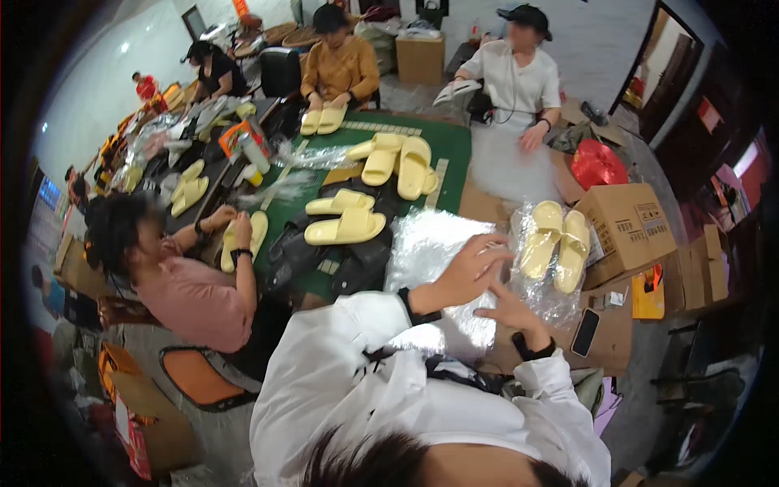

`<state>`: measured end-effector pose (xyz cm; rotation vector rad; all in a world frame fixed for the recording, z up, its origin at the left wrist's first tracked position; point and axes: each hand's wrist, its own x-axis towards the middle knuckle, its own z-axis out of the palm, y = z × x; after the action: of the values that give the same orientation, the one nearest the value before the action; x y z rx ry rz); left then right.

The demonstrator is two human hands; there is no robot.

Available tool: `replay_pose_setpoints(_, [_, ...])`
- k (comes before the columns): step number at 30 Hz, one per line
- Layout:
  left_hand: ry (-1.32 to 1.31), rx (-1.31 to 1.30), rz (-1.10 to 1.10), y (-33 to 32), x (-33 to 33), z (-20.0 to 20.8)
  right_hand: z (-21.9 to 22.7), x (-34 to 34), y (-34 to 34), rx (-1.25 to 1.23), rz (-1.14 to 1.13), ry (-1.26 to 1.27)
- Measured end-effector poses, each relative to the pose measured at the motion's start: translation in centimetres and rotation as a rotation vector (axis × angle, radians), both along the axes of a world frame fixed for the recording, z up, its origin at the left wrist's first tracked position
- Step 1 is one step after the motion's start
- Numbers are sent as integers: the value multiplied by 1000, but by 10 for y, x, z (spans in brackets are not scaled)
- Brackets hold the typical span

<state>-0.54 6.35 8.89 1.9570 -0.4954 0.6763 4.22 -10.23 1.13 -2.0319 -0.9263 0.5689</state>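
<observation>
One pair of slippers [542,240]: lying right of our left hand [464,274], ahead and right of our right hand [519,314]

Position: The slippers are lying side by side on clear wrap [558,304]; we are not managing to tell whether the wrap is also enclosing them. Their long axes are running away from us, nearly parallel, the far ends leaning slightly right.

Nearer hand: Our right hand, taken as a whole, is sitting closer to the near ends of the slippers. Our left fingertips are showing just beside the edge of the left slipper, but from this viewpoint we are not reading their height above it.

Hand state: Both hands are hovering by the right edge of the shiny film [428,252]. Our left hand is spreading loosely bent fingers toward the right; whether it is pinching any film, we are unable to tell. Our right hand is pointing leftward, thumb and finger standing apart, with nothing visible between them.

Surroundings: The phone [585,332] is lying near our right wrist. The carton [629,231] is standing just beyond the slippers on the right.
</observation>
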Motion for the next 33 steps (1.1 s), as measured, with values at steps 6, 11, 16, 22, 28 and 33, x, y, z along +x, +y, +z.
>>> replay_pose_setpoints(6, [168, -417, -312, -14, 19, 21, 21, -63, 74, 549, 89, 596])
replay_pose_setpoints(11, [457, -751, -297, 18, 29, -2, 24, -86, 113, 580, -93, 804])
replay_pose_setpoints(16, [-164, 157, -124, 56, 28, -36, 8, -96, 149, 438, -200, 1011])
replay_pose_setpoints(22, [96, 398, 621, 161, 43, -109, -15, -92, 174, 213, -19, 166])
replay_pose_setpoints(28, [921, 572, 1192, 271, 30, -168, -32, -71, 125, 71, -26, 483])
replay_pose_setpoints(33, [904, -191, 857, 324, 32, -199, -59, -87, 81, -40, -220, 517])
